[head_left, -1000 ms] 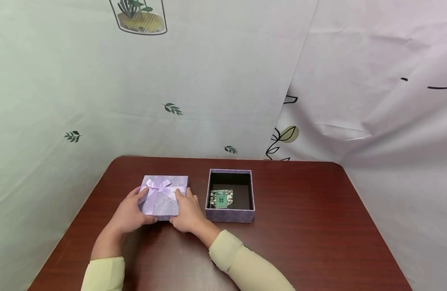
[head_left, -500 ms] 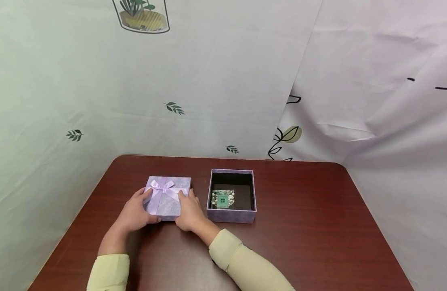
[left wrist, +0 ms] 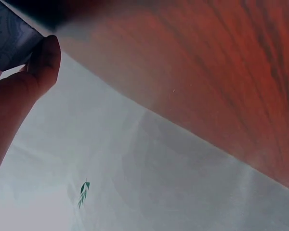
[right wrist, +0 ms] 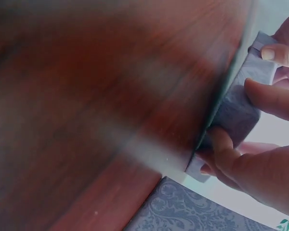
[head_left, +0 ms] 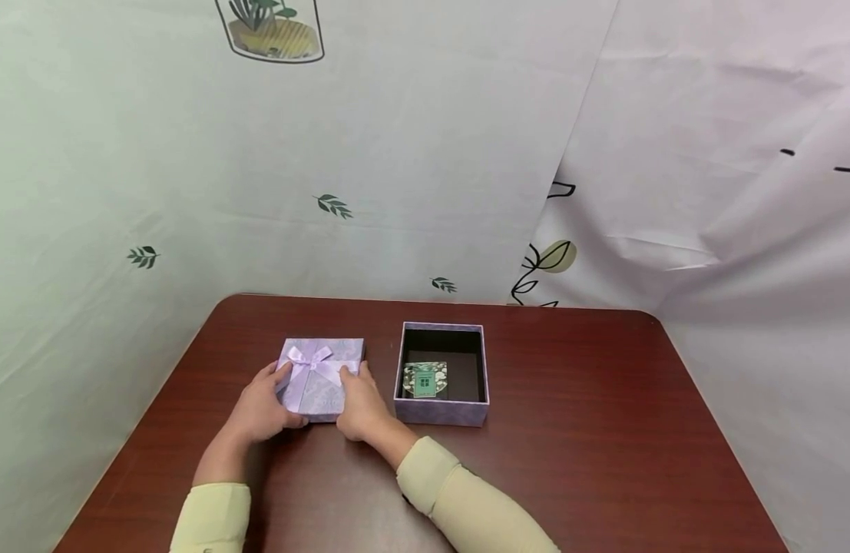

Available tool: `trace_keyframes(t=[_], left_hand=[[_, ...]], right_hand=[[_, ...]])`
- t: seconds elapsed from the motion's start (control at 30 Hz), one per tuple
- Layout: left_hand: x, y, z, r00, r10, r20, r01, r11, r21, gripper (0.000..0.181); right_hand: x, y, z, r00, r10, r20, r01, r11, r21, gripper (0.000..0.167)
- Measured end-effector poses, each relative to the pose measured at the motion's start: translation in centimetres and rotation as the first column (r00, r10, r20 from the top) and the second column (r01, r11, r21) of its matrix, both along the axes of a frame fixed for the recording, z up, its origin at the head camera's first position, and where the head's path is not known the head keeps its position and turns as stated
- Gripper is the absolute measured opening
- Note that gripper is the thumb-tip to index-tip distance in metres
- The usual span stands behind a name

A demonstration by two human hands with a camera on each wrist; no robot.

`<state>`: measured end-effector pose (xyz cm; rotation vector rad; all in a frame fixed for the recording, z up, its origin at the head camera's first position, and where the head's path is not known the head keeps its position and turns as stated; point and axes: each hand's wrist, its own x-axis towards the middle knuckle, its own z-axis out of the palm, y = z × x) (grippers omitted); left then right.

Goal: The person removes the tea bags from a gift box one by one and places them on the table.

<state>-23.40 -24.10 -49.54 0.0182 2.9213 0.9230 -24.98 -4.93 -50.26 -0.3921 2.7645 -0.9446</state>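
Both hands grip a lilac gift box lid (head_left: 314, 398) with a ribbon bow on top, at the left of the table in the head view. My left hand (head_left: 257, 407) holds its left side, the thumb along the near edge. On the opposite side, my right hand (head_left: 362, 405) has its thumb over the top and its fingers partly hidden behind the edge. The right wrist view shows the lid's patterned side (right wrist: 236, 108) between the fingers of both hands. Close to my right hand stands the open purple box (head_left: 441, 414), dark inside, with a green patterned card (head_left: 425, 379) in it.
The reddish-brown wooden table (head_left: 570, 430) has rounded far corners. Behind it hangs a pale cloth (head_left: 397, 138) printed with leaves, which also runs along both sides. The box's near wall is only a short way from my right forearm.
Both hands have shifted the lid slightly to the right and a little nearer or lower. The grip stays the same. The open box and the card have not moved on the table.
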Motion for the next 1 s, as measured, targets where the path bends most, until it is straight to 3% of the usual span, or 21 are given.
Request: trace_keyframes(t=[0.43,0.63,1.0], left_hand=[[-0.3,0.0,-1.1,1.0,0.014,-0.014,-0.015,1.0,-0.017,0.107],[-0.7,-0.1,-1.1,1.0,0.006,0.011,-0.006,1.0,-0.006,0.109],[-0.7,-0.3,-1.1,0.999,0.0,0.049,0.0,1.0,-0.005,0.108]], right_hand=[[-0.3,0.2,0.0,0.998,0.054,0.015,-0.055,0.998,0.039,0.09],[-0.5,0.2,0.2,0.998,0.065,0.001,-0.065,0.996,0.057,0.09],[-0.1,0.6,-0.2,0.998,0.052,0.034,-0.05,0.998,-0.037,0.092]])
